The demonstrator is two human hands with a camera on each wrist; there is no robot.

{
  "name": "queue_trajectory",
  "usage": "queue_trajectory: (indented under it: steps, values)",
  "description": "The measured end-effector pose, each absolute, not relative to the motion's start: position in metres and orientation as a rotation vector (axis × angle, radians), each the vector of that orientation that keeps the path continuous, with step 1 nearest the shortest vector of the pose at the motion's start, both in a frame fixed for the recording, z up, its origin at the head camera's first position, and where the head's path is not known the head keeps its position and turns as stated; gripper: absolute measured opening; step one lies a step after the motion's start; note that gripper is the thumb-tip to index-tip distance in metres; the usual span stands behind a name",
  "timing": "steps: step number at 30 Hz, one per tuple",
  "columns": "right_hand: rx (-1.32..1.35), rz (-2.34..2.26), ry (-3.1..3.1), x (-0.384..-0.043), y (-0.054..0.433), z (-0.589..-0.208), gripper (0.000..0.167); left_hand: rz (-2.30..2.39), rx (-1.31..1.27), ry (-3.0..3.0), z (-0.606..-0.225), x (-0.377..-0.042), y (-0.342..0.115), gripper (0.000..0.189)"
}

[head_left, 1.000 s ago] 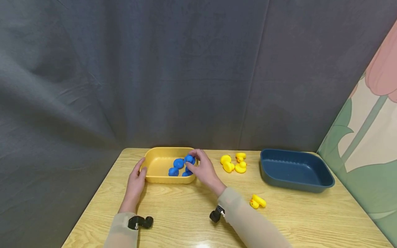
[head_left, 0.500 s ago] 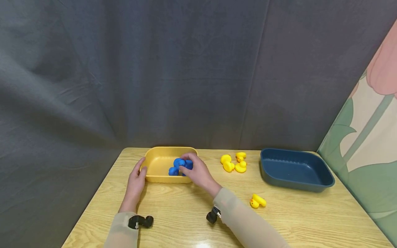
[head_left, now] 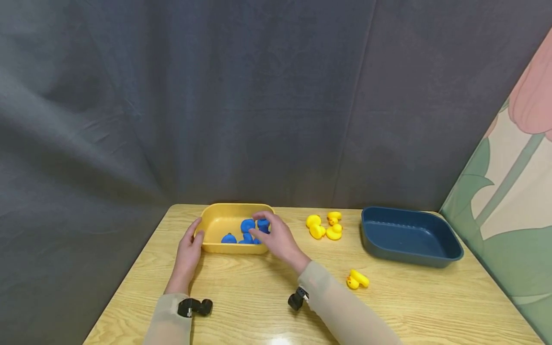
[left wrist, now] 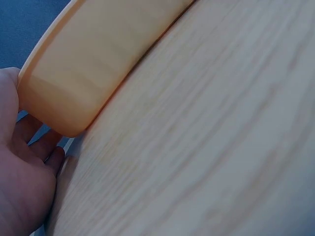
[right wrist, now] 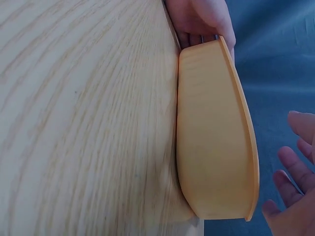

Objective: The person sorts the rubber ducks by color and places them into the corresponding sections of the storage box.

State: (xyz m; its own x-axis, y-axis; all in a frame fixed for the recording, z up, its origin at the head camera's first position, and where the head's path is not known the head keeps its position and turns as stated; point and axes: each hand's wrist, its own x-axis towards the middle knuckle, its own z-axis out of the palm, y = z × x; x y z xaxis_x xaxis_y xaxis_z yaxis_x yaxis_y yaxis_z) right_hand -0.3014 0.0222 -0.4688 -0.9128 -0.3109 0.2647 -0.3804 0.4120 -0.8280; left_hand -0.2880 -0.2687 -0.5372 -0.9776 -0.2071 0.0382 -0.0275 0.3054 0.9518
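Observation:
In the head view a yellow tray point(head_left: 235, 248) contains several blue rubber ducks point(head_left: 247, 225), bunched mostly in its right half. My left hand point(head_left: 188, 249) holds the tray's left end, the thumb by the near corner and the other fingers round the outside. The left wrist view shows that hand point(left wrist: 24, 167) against the tray wall point(left wrist: 83, 69). Over the tray's right end hovers my right hand point(head_left: 278, 239), thumb and fingers apart. Nothing sits between its fingers in the right wrist view, where the hand point(right wrist: 295, 191) is beside the rim. It partly hides the ducks below.
Right of the tray lies a group of yellow rubber ducks point(head_left: 316, 231). One small yellow duck clump point(head_left: 357, 279) lies nearer the front. A dark blue tray point(head_left: 409, 258) stands at the table's right. Behind the wooden table point(head_left: 250, 297) hangs a grey curtain point(head_left: 258, 105).
My right hand moved left with a blue duck and let it go among the others. One blue duck now lies further left in the tray. The left hand stayed put.

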Motion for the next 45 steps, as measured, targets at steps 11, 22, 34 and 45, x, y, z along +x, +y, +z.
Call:
queue_trajectory:
  steps: [11,22,34,45]
  values:
    - [0.584,1.514,-2.529,-0.296,0.037,-0.459,0.041,-1.732,0.209,-2.443,-0.533,-0.287,-0.27,0.059]
    - [0.5,1.428,-2.558,-0.288,0.058,-0.452,0.046,-1.742,0.221,-2.434,-0.531,-0.289,-0.271,0.059]
    - [0.434,1.395,-2.58,-0.277,0.079,-0.443,0.05,-1.709,0.198,-2.397,-0.521,-0.288,-0.267,0.064]
    - [0.423,1.36,-2.614,-0.263,0.114,-0.437,0.059,-1.473,0.219,-2.411,-0.499,-0.28,-0.255,0.062]
